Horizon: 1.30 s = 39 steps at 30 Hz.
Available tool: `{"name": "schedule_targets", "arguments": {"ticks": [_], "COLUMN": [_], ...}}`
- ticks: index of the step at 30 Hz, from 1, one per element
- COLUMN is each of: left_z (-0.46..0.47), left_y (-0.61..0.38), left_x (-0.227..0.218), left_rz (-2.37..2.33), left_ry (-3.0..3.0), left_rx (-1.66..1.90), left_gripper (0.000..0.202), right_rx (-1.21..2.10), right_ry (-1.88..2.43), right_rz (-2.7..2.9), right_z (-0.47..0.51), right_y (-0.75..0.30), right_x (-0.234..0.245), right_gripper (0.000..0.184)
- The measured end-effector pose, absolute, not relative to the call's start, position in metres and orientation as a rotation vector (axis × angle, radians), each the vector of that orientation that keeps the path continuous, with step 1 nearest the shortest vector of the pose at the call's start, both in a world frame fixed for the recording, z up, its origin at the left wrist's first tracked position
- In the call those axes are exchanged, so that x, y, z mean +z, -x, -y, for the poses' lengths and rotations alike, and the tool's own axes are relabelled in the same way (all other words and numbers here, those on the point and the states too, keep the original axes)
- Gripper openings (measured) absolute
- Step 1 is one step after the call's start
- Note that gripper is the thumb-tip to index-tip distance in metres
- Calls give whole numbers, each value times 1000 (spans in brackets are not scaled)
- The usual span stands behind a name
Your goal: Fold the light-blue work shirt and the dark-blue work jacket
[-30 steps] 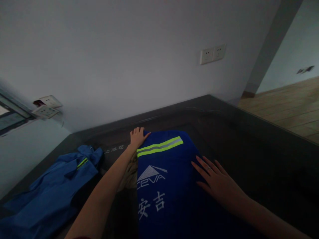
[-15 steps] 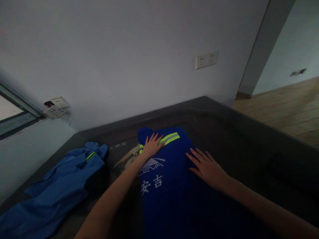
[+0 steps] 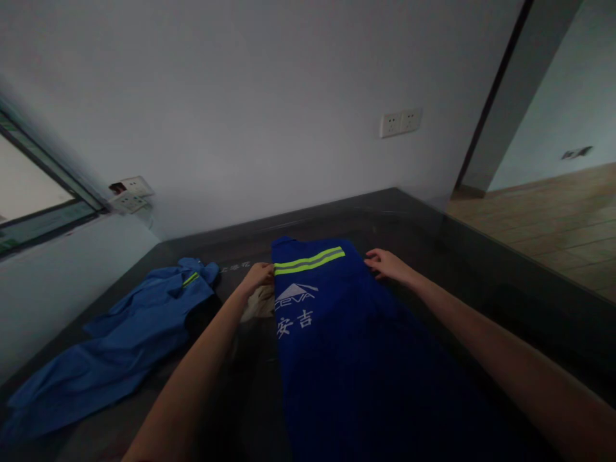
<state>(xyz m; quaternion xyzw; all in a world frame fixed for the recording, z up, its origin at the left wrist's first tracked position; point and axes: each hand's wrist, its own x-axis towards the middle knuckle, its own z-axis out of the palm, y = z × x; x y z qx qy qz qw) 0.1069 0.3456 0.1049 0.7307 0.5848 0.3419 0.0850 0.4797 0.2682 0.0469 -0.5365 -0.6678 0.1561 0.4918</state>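
Note:
A dark blue work garment (image 3: pixel 346 340) with yellow-green reflective stripes and white lettering lies spread lengthwise on the dark table (image 3: pixel 423 224). My left hand (image 3: pixel 258 276) is closed on the garment's left edge beside the stripes. My right hand (image 3: pixel 385 264) pinches its right edge at about the same height. Both arms reach forward along the two sides of the cloth.
A lighter blue jacket (image 3: pixel 125 327) lies crumpled at the table's left. A pale patch of cloth or print (image 3: pixel 257 305) shows under my left wrist. Wall sockets (image 3: pixel 399 122) sit on the white wall behind. Wooden floor (image 3: pixel 553 218) lies beyond the table's right edge.
Both hands left the top of the garment, where they lay flat, and went outward to its left and right edges, where they now grip. The view swung slightly left.

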Motion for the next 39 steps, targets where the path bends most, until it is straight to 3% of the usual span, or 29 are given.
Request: {"name": "schedule_targets", "arguments": {"ticks": [3, 6, 13, 19, 28, 34, 39], "left_z": [-342, -340, -362, -404, -436, -391, -330], "left_y": [-108, -111, -117, -126, -143, -147, -158], "left_x": [101, 98, 99, 126, 144, 128, 83], "left_rz": [-1651, -1596, -1726, -2031, -2209, -2221, -1884], "left_ry": [-2058, -2013, -2091, -2189, -2236, -2522, -3139], "left_rx": [951, 956, 1158, 1308, 1352, 1473, 992], "left_gripper": [54, 57, 40, 21, 28, 55, 42], "right_rx": [669, 716, 380, 103, -40, -225, -510], "right_ry": [1315, 1357, 1408, 1489, 1563, 1477, 1221], "right_rz": [1579, 1612, 1592, 1562, 1519, 1516, 1749], "right_z": [-288, -302, -335, -377, -405, -389, -347], "right_y": [-469, -458, -448, -432, -423, -437, -423], "right_x": [66, 73, 78, 97, 107, 111, 89], "right_gripper": [38, 32, 24, 34, 39, 54, 43]}}
